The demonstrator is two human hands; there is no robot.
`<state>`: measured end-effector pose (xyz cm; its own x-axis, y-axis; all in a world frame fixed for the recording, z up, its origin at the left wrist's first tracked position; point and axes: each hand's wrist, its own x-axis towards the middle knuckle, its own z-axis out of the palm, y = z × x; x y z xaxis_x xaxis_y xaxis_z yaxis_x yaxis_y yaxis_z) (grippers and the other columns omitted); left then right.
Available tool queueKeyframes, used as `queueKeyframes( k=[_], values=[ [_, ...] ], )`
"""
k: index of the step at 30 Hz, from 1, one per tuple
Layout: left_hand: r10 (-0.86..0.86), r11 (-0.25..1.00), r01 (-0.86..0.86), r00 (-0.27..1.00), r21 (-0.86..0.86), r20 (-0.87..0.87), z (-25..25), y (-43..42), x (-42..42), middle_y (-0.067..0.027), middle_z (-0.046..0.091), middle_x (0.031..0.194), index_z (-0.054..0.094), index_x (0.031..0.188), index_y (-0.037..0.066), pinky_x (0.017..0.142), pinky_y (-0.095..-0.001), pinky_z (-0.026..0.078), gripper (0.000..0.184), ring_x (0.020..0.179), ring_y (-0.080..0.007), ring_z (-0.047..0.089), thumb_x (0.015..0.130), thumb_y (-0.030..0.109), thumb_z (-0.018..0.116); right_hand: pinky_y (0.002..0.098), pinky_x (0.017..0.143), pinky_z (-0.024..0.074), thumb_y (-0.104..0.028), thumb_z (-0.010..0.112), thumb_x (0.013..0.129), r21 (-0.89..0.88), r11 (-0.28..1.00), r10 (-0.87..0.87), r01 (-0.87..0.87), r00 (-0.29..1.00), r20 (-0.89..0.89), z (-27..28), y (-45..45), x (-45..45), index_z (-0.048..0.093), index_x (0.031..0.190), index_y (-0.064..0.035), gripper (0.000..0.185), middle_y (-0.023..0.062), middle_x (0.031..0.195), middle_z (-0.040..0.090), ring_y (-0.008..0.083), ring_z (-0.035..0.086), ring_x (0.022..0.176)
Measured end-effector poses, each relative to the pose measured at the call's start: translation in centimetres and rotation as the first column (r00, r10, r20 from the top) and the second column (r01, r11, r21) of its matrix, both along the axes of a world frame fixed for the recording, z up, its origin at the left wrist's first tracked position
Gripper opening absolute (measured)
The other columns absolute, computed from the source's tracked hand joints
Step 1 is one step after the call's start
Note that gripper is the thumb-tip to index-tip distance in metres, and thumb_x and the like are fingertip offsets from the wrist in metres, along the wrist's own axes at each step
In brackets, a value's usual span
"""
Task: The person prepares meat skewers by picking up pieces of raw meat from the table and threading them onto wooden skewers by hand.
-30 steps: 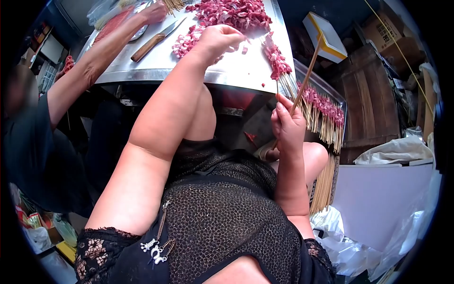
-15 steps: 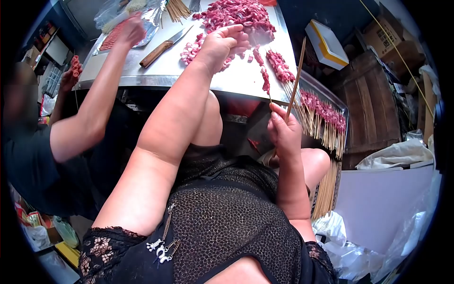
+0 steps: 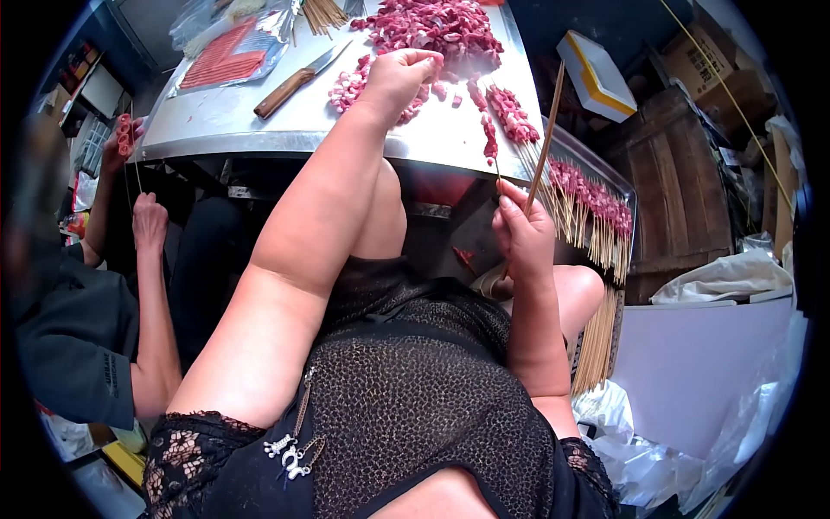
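Note:
Over the metal table, my left hand (image 3: 398,84) is closed in a pinch beside loose pieces and the large heap of raw meat (image 3: 437,30); what its fingertips hold, if anything, I cannot make out. My right hand (image 3: 525,227), in front of the table's edge, grips a thin skewer of meat (image 3: 489,138) that points up and away over the tabletop. Brown sticks (image 3: 548,137) are also held in that hand, rising at a slant. Just right of the held skewer, several filled skewers (image 3: 513,117) lie at the table's right edge.
A knife (image 3: 298,82) and a tray of pink strips (image 3: 229,59) are on the table (image 3: 207,130). At left, a co-worker's hands (image 3: 149,221) hold a skewer with rolled meat. Right of my knees stand a tray of filled skewers (image 3: 596,203) and a bundle of bare sticks (image 3: 596,346).
My left hand's fingers, spread half a second ago, have come together. The co-worker's near hand has moved from the strips down to the skewer. My right hand still holds the skewer and sticks.

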<state>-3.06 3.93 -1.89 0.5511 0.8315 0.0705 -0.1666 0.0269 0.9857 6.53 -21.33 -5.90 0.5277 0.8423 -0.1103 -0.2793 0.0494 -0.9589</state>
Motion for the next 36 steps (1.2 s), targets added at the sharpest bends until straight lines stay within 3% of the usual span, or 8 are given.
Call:
queueKeyframes(
  k=[6, 9, 12, 16, 20, 22, 24, 36],
  values=[
    [-0.077, 0.99, 0.096, 0.98, 0.099, -0.183, -1.0, 0.7, -1.1, -0.0018, 0.063, 0.083, 0.062, 0.116, 0.006, 0.061, -0.0176, 0.045, 0.048, 0.07, -0.0071, 0.057, 0.074, -0.009, 0.046, 0.0141, 0.044, 0.0314, -0.005, 0.054, 0.09, 0.016, 0.999, -0.034, 0.034, 0.999, -0.03, -0.9, 0.1, -0.1, 0.059, 0.112, -0.0007, 0.024, -0.0015, 0.07, 0.055, 0.0026, 0.045, 0.053],
    [0.238, 0.939, -0.083, 0.857, 0.333, -0.457, -0.6, 1.6, -1.9, -0.0077, 0.069, 0.086, 0.07, 0.1, 0.017, 0.07, -0.0263, 0.05, 0.037, 0.072, -0.0135, 0.063, 0.075, -0.002, 0.05, 0.0144, 0.053, 0.0364, -0.003, 0.054, 0.089, 0.047, 0.998, -0.031, 0.033, 0.999, -0.039, -1.5, -0.3, 0.1, 0.058, 0.113, 0.0023, 0.024, -0.001, 0.073, 0.055, 0.0035, 0.049, 0.061],
    [0.413, 0.864, -0.204, 0.81, 0.461, -0.415, -1.4, 2.4, -2.6, -0.0084, 0.069, 0.088, 0.071, 0.096, 0.016, 0.074, -0.0291, 0.05, 0.027, 0.075, -0.0174, 0.065, 0.077, 0.006, 0.054, 0.0155, 0.041, 0.0277, -0.009, 0.055, 0.09, 0.053, 0.997, -0.048, 0.048, 0.999, -0.003, -1.9, -0.4, 0.1, 0.058, 0.115, -0.0003, 0.026, 0.0001, 0.066, 0.056, 0.0017, 0.037, 0.046],
    [0.431, 0.816, 0.03, 0.633, 0.577, -0.643, -0.7, 1.3, -3.5, -0.0068, 0.069, 0.087, 0.072, 0.088, 0.019, 0.078, -0.0312, 0.05, 0.015, 0.08, -0.021, 0.065, 0.076, 0.017, 0.065, 0.0143, 0.053, 0.0359, -0.003, 0.055, 0.089, 0.048, 0.998, -0.027, 0.029, 0.999, -0.043, -1.9, -0.3, 0.2, 0.057, 0.114, 0.003, 0.026, -0.001, 0.073, 0.055, 0.0032, 0.048, 0.061],
    [0.265, 0.903, 0.174, 0.497, 0.394, -0.826, -0.8, 1.3, -3.2, -0.0072, 0.068, 0.089, 0.072, 0.088, 0.019, 0.079, -0.0326, 0.05, 0.016, 0.082, -0.0229, 0.065, 0.073, 0.015, 0.067, 0.0141, 0.051, 0.0351, -0.004, 0.055, 0.089, 0.026, 1.0, -0.008, 0.008, 0.999, -0.036, -1.7, -0.1, 0.1, 0.057, 0.114, 0.0025, 0.026, -0.0016, 0.072, 0.054, 0.003, 0.048, 0.06],
    [0.355, 0.829, 0.247, 0.46, 0.501, -0.814, -0.9, 0.6, -3.1, -0.0081, 0.068, 0.088, 0.072, 0.089, 0.018, 0.078, -0.0327, 0.05, 0.018, 0.082, -0.0226, 0.065, 0.072, 0.013, 0.068, 0.014, 0.051, 0.0349, -0.004, 0.055, 0.089, 0.025, 1.0, -0.006, 0.007, 0.999, -0.041, -1.7, -0.1, 0.1, 0.058, 0.114, 0.0023, 0.026, -0.0018, 0.072, 0.054, 0.0029, 0.048, 0.06],
    [0.288, 0.852, 0.243, 0.521, 0.464, -0.803, -0.8, 0.3, -3.0, -0.0071, 0.067, 0.078, 0.069, 0.102, 0.013, 0.058, -0.0298, 0.05, 0.027, 0.06, -0.0139, 0.061, 0.075, 0.014, 0.071, 0.0137, 0.051, 0.0351, -0.004, 0.055, 0.089, 0.064, 0.998, 0.012, -0.008, 0.998, -0.065, -1.9, -0.1, 0.3, 0.057, 0.114, 0.0023, 0.026, -0.002, 0.072, 0.054, 0.0027, 0.048, 0.06],
    [0.383, 0.726, 0.389, 0.457, 0.567, -0.803, -0.9, 0.1, -2.2, -0.0075, 0.067, 0.077, 0.071, 0.081, 0.012, 0.061, -0.0317, 0.051, 0.011, 0.069, -0.0194, 0.064, 0.07, 0.012, 0.067, 0.0137, 0.049, 0.0342, -0.004, 0.054, 0.089, 0.032, 0.999, -0.011, 0.013, 0.998, -0.058, -1.4, -0.3, -0.1, 0.056, 0.115, 0.003, 0.027, -0.0022, 0.071, 0.054, 0.0024, 0.046, 0.056]
  ],
)
